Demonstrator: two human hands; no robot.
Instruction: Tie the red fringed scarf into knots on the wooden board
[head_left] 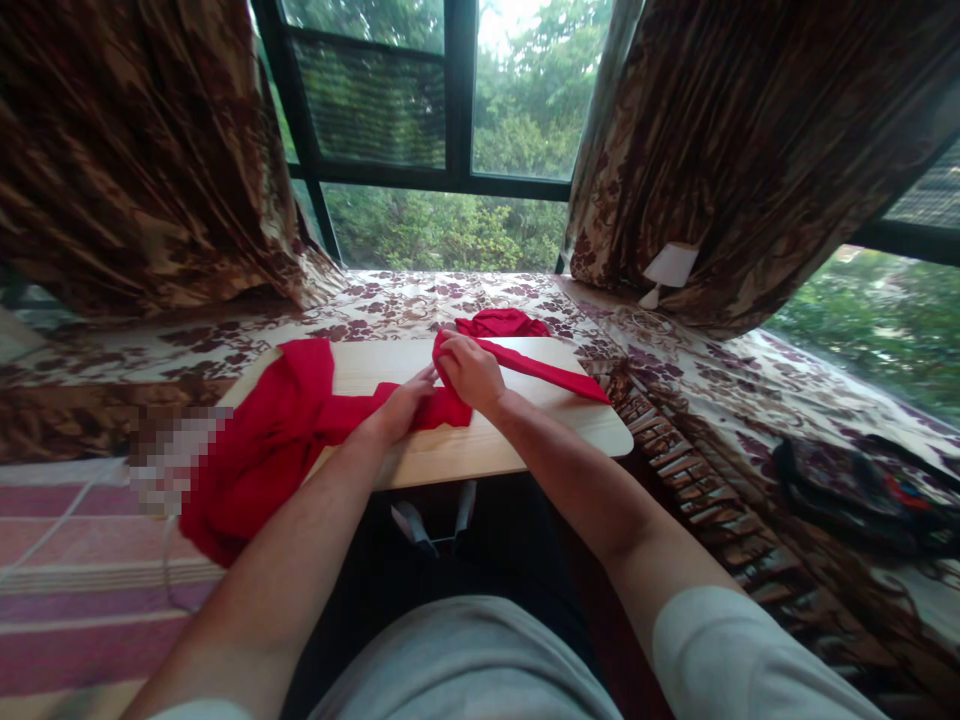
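We cannot see what lies under the pixelated patch (176, 455) beside the red cloth (277, 440). Our right hand (471, 372) covers the cloth's fold, hiding its fingertips. Both our upper arms run off the bottom edge.

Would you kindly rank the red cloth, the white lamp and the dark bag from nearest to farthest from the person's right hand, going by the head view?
From the right hand:
1. Red cloth: gripped by that hand on the small wooden table.
2. White lamp: up and to the right, against the curtain.
3. Dark bag: far right, on the patterned cover.
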